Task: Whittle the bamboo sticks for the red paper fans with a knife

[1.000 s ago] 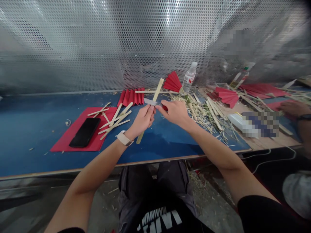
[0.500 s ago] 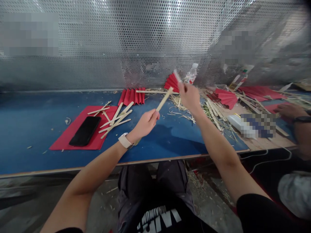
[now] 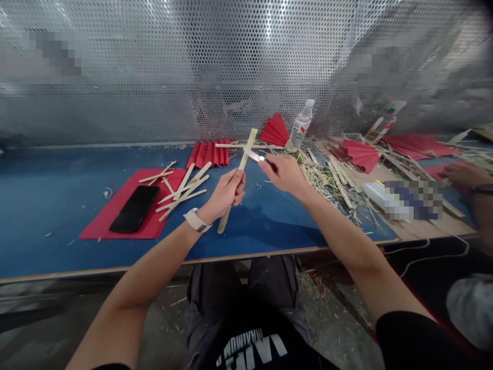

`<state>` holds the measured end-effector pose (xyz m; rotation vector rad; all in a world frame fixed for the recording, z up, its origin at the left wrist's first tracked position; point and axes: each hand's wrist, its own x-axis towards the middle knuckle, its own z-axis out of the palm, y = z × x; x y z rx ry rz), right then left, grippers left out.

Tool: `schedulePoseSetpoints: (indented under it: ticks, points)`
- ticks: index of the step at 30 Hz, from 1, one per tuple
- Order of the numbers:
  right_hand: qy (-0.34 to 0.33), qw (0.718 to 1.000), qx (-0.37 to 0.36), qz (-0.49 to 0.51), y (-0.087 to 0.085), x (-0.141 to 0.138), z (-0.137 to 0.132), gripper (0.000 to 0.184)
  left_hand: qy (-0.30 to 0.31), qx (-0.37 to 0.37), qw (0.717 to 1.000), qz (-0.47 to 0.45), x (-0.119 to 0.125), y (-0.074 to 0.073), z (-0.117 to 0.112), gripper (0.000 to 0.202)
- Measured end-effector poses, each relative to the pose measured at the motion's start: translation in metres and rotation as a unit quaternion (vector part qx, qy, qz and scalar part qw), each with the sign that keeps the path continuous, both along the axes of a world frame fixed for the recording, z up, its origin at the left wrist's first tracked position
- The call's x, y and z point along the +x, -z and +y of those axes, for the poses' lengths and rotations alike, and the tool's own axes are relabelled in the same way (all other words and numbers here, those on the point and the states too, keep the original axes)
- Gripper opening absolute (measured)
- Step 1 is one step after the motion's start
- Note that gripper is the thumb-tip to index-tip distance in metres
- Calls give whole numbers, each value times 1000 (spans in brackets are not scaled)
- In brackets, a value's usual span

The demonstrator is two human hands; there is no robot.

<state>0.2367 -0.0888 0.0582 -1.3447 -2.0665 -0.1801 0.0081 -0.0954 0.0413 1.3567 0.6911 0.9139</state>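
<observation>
My left hand (image 3: 228, 191) is closed around a long bamboo strip (image 3: 247, 146), held tilted with its top leaning away over the blue table (image 3: 57, 180). My right hand (image 3: 284, 173) grips a small knife (image 3: 254, 155) whose blade lies across the strip just above my left fingers. A white watch sits on my left wrist.
A red mat (image 3: 115, 216) at left carries a black phone (image 3: 134, 208) and several bamboo strips (image 3: 185, 192). Folded red paper fans (image 3: 210, 152) and a water bottle (image 3: 301, 123) stand behind. Bamboo shavings (image 3: 331, 180) pile up at right, where another person's hand (image 3: 464, 173) rests.
My right hand swept the knife up and away along the strip, then came back down; the blade is against the strip again. My left hand kept hold of the strip throughout.
</observation>
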Motion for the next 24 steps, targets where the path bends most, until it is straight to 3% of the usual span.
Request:
schedulePoseSetpoints:
  ticks: [4,10,20,24]
  points:
    - [-3,996,-26,-84,2,-7,-6,53,1,1,1000,-4,0,0,1,36]
    - [-1,991,-46,-125,3,-8,-7,54,-1,-26,1000,-4,-1,2,4,29]
    - [54,992,-32,-112,10,-19,-6,52,-8,-14,1000,12,-2,1,6,34]
    - [112,993,-11,-22,5,5,15,58,6,-20,1000,17,-2,1,3,37]
